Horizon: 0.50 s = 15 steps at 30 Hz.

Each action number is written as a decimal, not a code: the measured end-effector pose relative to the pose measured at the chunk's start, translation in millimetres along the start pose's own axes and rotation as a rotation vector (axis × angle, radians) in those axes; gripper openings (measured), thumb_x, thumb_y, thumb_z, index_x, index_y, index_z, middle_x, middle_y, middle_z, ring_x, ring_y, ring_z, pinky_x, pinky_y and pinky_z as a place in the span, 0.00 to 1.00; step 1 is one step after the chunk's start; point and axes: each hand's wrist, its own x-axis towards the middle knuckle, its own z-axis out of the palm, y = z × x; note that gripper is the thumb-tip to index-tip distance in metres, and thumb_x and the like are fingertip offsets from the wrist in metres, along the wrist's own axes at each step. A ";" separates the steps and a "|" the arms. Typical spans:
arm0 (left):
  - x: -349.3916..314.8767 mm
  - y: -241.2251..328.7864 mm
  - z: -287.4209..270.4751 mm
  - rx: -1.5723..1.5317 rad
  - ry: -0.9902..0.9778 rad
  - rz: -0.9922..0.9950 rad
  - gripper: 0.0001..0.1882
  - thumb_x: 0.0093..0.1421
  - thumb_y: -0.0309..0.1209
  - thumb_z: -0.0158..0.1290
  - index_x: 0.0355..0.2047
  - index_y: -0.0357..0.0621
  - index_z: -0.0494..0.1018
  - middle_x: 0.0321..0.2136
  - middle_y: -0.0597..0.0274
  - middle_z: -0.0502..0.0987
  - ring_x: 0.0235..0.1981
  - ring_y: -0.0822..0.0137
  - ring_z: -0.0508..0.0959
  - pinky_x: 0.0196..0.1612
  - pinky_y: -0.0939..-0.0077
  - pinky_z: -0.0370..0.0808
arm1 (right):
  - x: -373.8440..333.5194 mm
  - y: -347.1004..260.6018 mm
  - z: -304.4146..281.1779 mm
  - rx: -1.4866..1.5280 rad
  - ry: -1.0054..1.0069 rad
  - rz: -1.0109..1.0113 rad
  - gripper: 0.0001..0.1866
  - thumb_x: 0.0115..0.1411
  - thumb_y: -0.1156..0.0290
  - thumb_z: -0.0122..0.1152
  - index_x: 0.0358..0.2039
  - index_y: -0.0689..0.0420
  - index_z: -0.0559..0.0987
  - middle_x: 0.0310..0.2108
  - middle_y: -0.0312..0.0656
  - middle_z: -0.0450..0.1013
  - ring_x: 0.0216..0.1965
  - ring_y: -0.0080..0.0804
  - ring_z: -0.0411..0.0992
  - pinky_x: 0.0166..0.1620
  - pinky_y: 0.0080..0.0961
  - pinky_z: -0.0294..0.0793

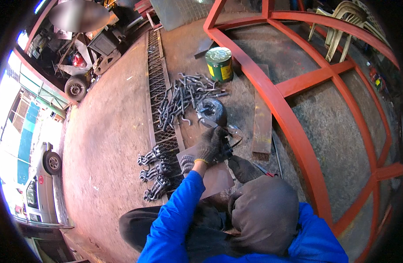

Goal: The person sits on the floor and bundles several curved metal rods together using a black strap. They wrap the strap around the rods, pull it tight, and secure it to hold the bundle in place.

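Observation:
My left hand point(206, 145), in a dark work glove with a yellowish cuff, is closed around dark bent metal rods point(225, 151) above a flat metal plate point(218, 179). My right hand point(244, 170), also gloved, is just right of the rods; its fingers are partly hidden, and I cannot tell whether they hold anything. Beside it is a hand tool with red handles point(270, 174), perhaps pliers. A coil of wire point(217, 109) lies just beyond my left hand. Farther off is a heap of loose bent rods point(180, 100). Several bundled rods point(156, 172) lie left of the plate.
A long metal lattice point(155, 72) runs away from me under the rods. A green and yellow can point(219, 68) stands beyond the coil. A large red metal frame point(271, 92) spans the right side, with a flat bar point(262, 127) beside it. Plastic chairs point(344, 26) stand behind.

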 end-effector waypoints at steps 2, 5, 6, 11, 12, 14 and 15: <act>4.3 -2.2 -2.2 0.072 0.023 0.033 0.19 0.68 0.42 0.48 0.36 0.36 0.76 0.27 0.62 0.79 0.27 0.71 0.77 0.32 0.74 0.73 | 1.3 0.4 -0.4 0.006 -0.007 -0.012 0.15 0.66 0.61 0.54 0.46 0.58 0.76 0.36 0.45 0.75 0.39 0.35 0.74 0.42 0.33 0.73; 3.1 2.4 2.0 0.154 0.045 -0.015 0.21 0.68 0.44 0.49 0.39 0.34 0.77 0.28 0.62 0.80 0.27 0.71 0.76 0.34 0.73 0.74 | 2.9 4.4 -6.3 0.014 0.004 -0.018 0.14 0.66 0.61 0.54 0.46 0.57 0.76 0.36 0.45 0.75 0.39 0.35 0.74 0.42 0.33 0.73; 6.0 -1.5 1.4 0.138 0.058 0.008 0.22 0.68 0.44 0.49 0.39 0.34 0.76 0.27 0.62 0.79 0.27 0.71 0.75 0.33 0.73 0.73 | 2.2 3.8 -5.9 0.014 0.005 -0.024 0.14 0.66 0.61 0.54 0.46 0.57 0.76 0.36 0.45 0.75 0.39 0.35 0.74 0.42 0.33 0.73; 6.3 -18.4 -0.9 -0.104 0.130 -0.085 0.22 0.68 0.46 0.48 0.39 0.35 0.76 0.27 0.61 0.77 0.23 0.71 0.75 0.28 0.75 0.73 | 9.7 8.3 4.7 0.028 -0.031 -0.027 0.14 0.66 0.61 0.54 0.46 0.56 0.76 0.37 0.44 0.75 0.39 0.35 0.74 0.42 0.34 0.74; 3.8 -18.4 -3.8 -0.095 0.165 -0.133 0.21 0.69 0.45 0.48 0.37 0.37 0.75 0.24 0.62 0.76 0.22 0.72 0.74 0.26 0.76 0.71 | 12.9 9.2 5.7 0.030 -0.041 -0.037 0.14 0.66 0.61 0.54 0.45 0.56 0.76 0.37 0.44 0.75 0.39 0.35 0.74 0.42 0.34 0.74; -1.9 13.0 22.7 -0.120 0.160 -0.230 0.19 0.69 0.44 0.46 0.33 0.40 0.74 0.19 0.63 0.73 0.20 0.74 0.74 0.23 0.78 0.69 | 2.1 14.1 -10.0 0.021 0.012 -0.009 0.14 0.66 0.61 0.54 0.45 0.56 0.76 0.37 0.44 0.75 0.40 0.34 0.74 0.42 0.34 0.74; -1.2 10.1 20.0 -0.143 0.169 -0.221 0.19 0.69 0.44 0.47 0.33 0.40 0.75 0.18 0.63 0.73 0.19 0.74 0.74 0.22 0.77 0.69 | 3.2 15.2 -7.5 0.025 0.001 -0.010 0.14 0.66 0.61 0.54 0.45 0.56 0.76 0.37 0.44 0.75 0.40 0.34 0.74 0.42 0.34 0.74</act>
